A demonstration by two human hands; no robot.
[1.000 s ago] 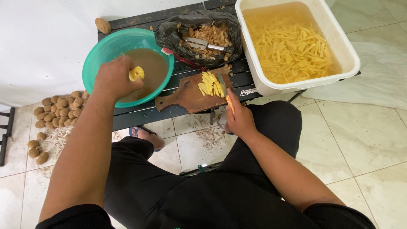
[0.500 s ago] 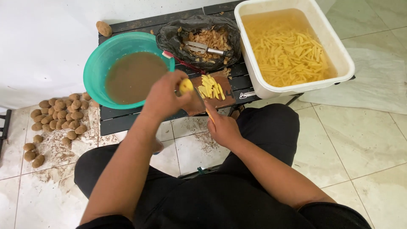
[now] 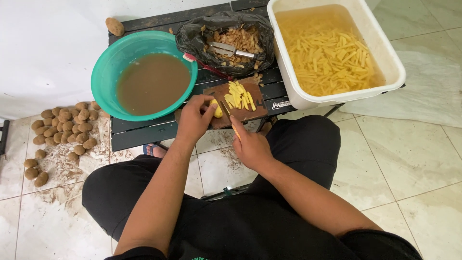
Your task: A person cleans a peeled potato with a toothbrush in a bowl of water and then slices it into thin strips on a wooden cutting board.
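Observation:
My left hand (image 3: 193,119) presses a peeled yellow potato (image 3: 217,109) onto the near left part of a brown wooden cutting board (image 3: 254,112). My right hand (image 3: 250,147) grips a knife with an orange handle (image 3: 235,131); its blade reaches up to the potato. A small pile of cut yellow potato sticks (image 3: 239,96) lies on the middle of the board. Both hands are close together at the front edge of the low dark slatted table (image 3: 144,131).
A teal bowl (image 3: 109,67) of murky brown water stands at the table's left. A black bag (image 3: 192,36) holds peels and a metal peeler (image 3: 230,49). A white tub (image 3: 293,84) of potato sticks in water stands at right. Unpeeled potatoes (image 3: 67,125) lie on the tiled floor.
My left hand carried the peeled potato from the teal bowl over to the cutting board and set it down. My right hand with the knife shifted left to meet it.

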